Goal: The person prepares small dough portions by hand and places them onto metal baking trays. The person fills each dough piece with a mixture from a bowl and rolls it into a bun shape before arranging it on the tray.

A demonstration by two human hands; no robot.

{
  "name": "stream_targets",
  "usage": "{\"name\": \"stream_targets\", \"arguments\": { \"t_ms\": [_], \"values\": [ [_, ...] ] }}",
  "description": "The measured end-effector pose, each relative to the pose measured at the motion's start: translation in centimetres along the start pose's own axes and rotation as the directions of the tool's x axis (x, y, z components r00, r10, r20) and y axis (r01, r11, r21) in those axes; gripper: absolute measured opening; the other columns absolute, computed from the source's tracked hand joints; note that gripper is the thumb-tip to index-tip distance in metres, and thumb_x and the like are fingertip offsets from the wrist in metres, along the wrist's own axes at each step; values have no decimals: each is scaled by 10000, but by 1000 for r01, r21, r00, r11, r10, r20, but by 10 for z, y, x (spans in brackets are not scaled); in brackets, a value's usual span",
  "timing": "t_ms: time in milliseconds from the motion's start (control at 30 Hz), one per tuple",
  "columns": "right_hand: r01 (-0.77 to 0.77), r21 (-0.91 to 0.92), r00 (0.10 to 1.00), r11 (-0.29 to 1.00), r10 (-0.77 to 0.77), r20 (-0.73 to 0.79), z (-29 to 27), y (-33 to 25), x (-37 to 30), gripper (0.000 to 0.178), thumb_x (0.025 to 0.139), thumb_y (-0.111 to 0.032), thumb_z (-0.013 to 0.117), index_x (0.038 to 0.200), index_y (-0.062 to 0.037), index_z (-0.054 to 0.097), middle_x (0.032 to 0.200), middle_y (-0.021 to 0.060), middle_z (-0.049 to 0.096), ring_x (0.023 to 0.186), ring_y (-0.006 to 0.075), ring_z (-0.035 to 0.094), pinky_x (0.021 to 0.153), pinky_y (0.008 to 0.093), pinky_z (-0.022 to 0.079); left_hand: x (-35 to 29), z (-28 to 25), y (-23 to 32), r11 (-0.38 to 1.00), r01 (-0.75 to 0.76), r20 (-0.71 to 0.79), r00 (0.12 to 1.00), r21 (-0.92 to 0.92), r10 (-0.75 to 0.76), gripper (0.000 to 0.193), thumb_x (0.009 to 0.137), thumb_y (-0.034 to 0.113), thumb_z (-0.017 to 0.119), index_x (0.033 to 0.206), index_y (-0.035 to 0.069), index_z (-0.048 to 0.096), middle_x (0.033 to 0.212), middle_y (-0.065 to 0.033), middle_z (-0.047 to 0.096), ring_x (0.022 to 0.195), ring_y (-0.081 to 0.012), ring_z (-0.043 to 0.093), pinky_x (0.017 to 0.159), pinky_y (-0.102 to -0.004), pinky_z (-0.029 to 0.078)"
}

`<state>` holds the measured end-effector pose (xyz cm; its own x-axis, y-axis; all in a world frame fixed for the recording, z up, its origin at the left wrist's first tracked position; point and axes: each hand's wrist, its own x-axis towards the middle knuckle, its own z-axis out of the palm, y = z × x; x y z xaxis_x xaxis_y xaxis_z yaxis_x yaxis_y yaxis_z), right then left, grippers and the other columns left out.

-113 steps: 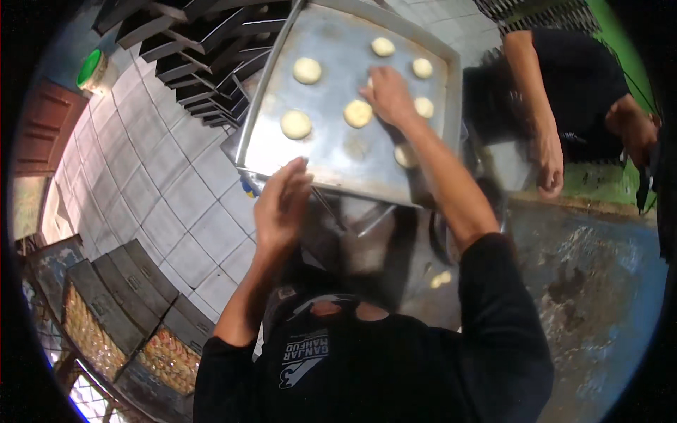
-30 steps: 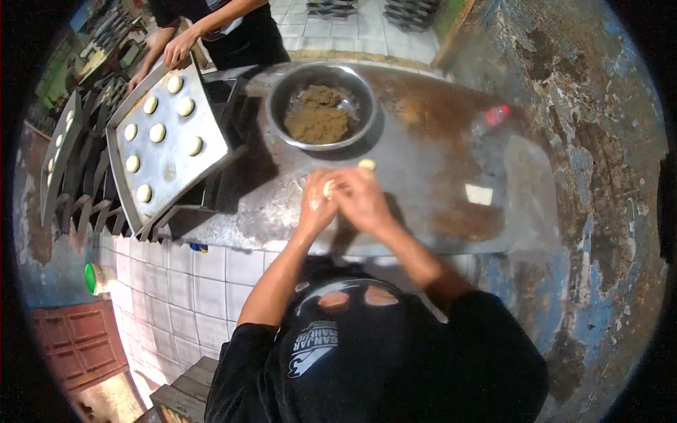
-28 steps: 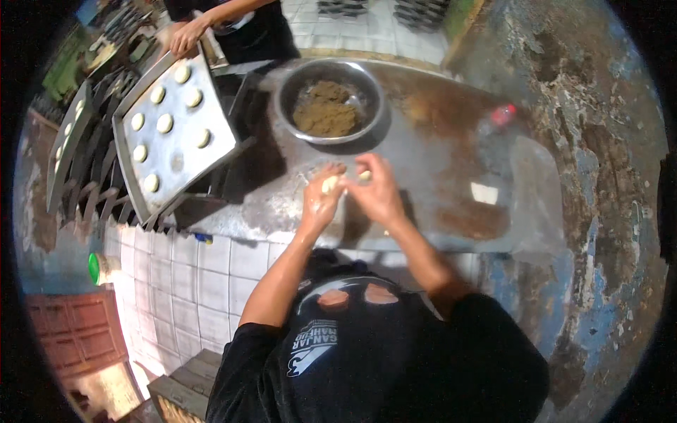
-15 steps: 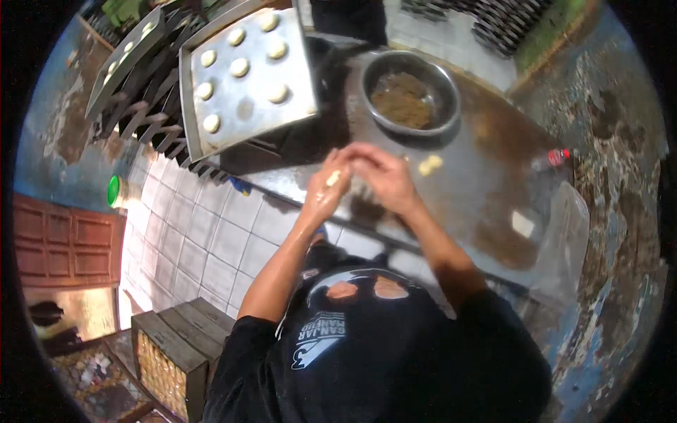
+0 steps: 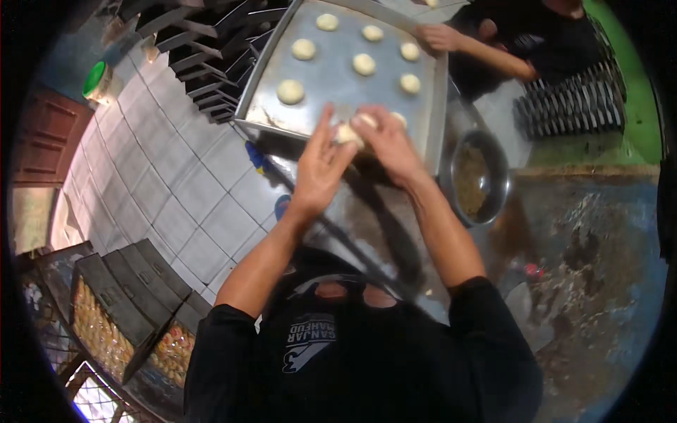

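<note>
Here, dough ball [image 5: 348, 136] in left grip [image 5: 317, 171], right grip [image 5: 393, 146] just beside

Green-lidded bucket [image 5: 104, 86], brown door [image 5: 51, 137], tiled floor [image 5: 148, 151]

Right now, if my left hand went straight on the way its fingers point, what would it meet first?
Likely the tray, though the height of your left hand above it is unclear.

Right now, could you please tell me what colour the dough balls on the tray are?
The dough balls are pale yellow, best seen in the head view.
</note>
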<state>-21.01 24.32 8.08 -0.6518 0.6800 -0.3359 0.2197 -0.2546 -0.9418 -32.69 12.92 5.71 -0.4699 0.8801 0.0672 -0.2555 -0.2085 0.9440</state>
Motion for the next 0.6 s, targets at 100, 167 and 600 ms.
{"name": "stream_targets", "arguments": {
  "t_ms": [100,167,600],
  "values": [
    [171,-763,902,624,-411,-134,-6,11,77,501,970,-327,681,1286,43,561,1207,217,641,1145,357,612,971,416,486,15,-54,26,991,-25,-48,998,131,31,497,992,79,623,1468,-4,506,1439,-209,549,1273,-262,569,1056,-371,478],
    [353,-924,893,146,-346,286,-14,27,108,488,929,-236,689,1276,70,532,1313,296,557,1214,454,538,1002,457,460,19,-100,15,933,-122,-69,986,337,154,454,986,56,617,1432,15,543,1422,-182,566,1253,-249,588,1012,-355,510],
    [330,-743,933,582,-321,163,-24,-3,131,622,1020,-283,558,1514,51,384,1543,240,442,1396,376,464,1174,449,351,134,-171,13,833,272,-172,962,482,-215,708,1022,426,583,1555,7,377,1462,-231,545,1353,-291,525,1105,-366,414]
  ]
}}
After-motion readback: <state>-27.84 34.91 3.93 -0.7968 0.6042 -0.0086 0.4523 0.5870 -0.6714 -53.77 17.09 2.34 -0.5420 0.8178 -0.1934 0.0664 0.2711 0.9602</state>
